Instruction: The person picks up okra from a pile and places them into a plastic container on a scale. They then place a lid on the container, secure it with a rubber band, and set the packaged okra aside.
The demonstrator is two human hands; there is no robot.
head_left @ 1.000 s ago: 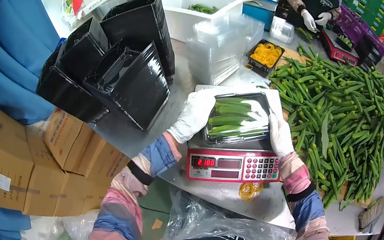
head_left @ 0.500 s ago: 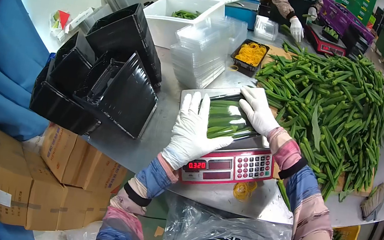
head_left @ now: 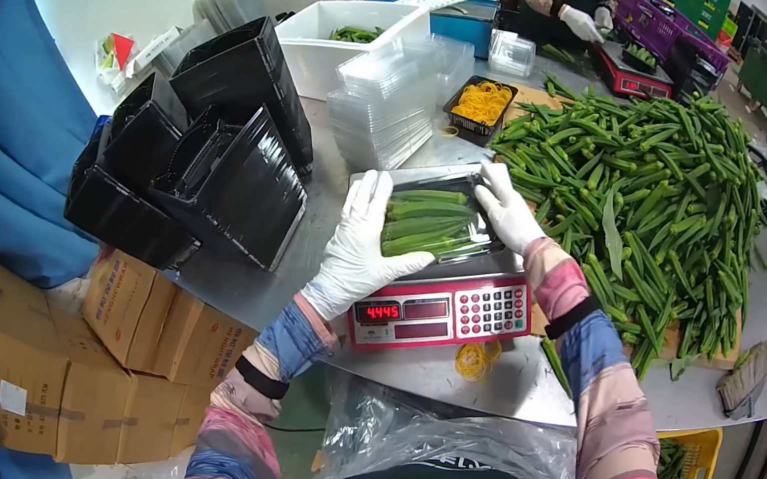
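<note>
A black tray of okra under a clear lid sits on a red digital scale, whose display reads 4.445. My left hand, in a white glove, presses against the tray's left side, fingers extended along it and thumb across the front. At the right end, my right hand, also gloved, grips the lid's edge with its fingers over the far corner. The undersides of both hands are hidden. Several yellow rubber bands lie in front of the scale.
Loose okra is heaped on the right. Behind the scale stand clear lids and a tray of rubber bands. Black trays are stacked on the left, near a white bin. A co-worker's gloved hand is at the back.
The scale's reading has gone from 0.320 to 4.445. Both hands remain on the tray, pressing at its ends. The whole view has shifted slightly, and the co-worker's hand has moved.
</note>
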